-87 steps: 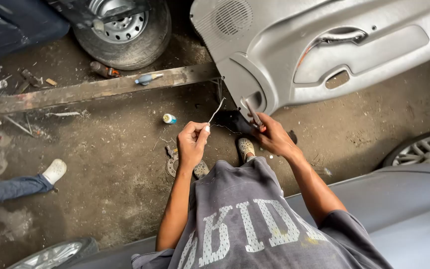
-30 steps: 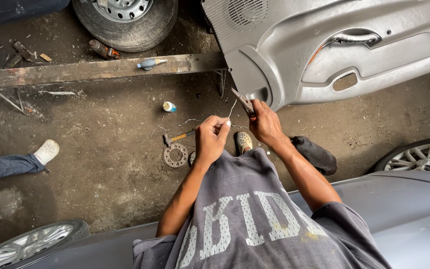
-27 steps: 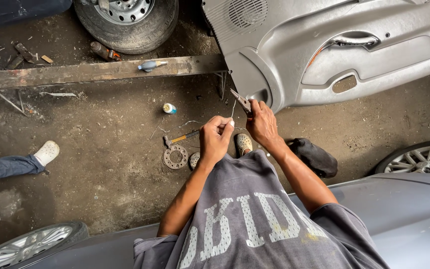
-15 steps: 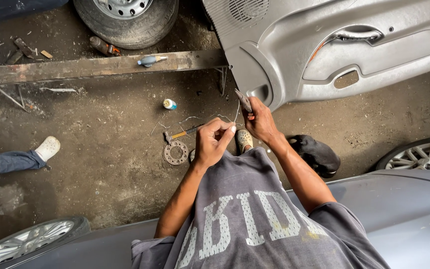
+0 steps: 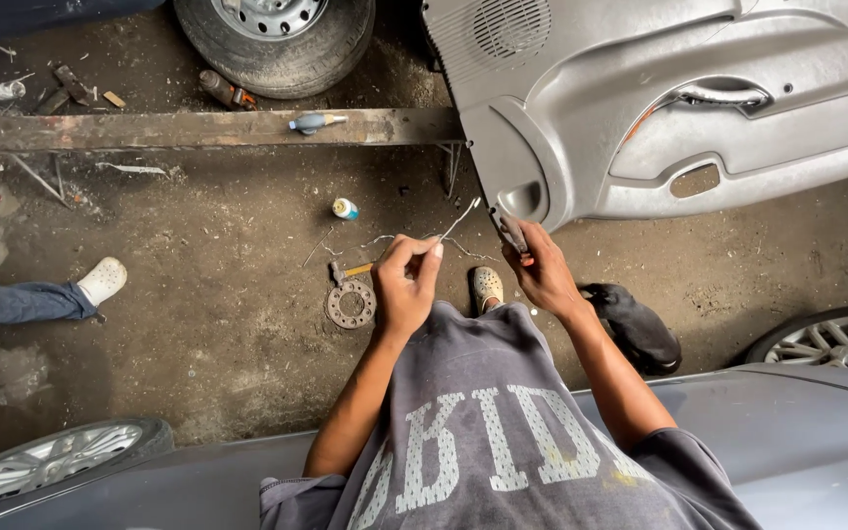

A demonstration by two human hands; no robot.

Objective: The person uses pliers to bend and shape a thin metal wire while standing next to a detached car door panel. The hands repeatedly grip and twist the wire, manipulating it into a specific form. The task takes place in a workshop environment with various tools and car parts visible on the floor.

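Door panel (image 5: 679, 128): grey car trim, lying flat on the dirt floor (image 5: 198, 324), lower corner at the person's hands. Long axis runs left-right across the view, handle recess facing up.
Wire (image 5: 458, 218): thin, pale, pinched in the left hand (image 5: 406, 285), pointing up-right toward the panel corner.
Right hand (image 5: 540, 275): clenched on a small tool (image 5: 512, 233) at the panel edge; tool type unclear.
Progress: panel already off the car; edge work under way, finish not visible.
Nearby: hammer (image 5: 355, 270), toothed ring (image 5: 350, 304), wooden beam (image 5: 198, 128).
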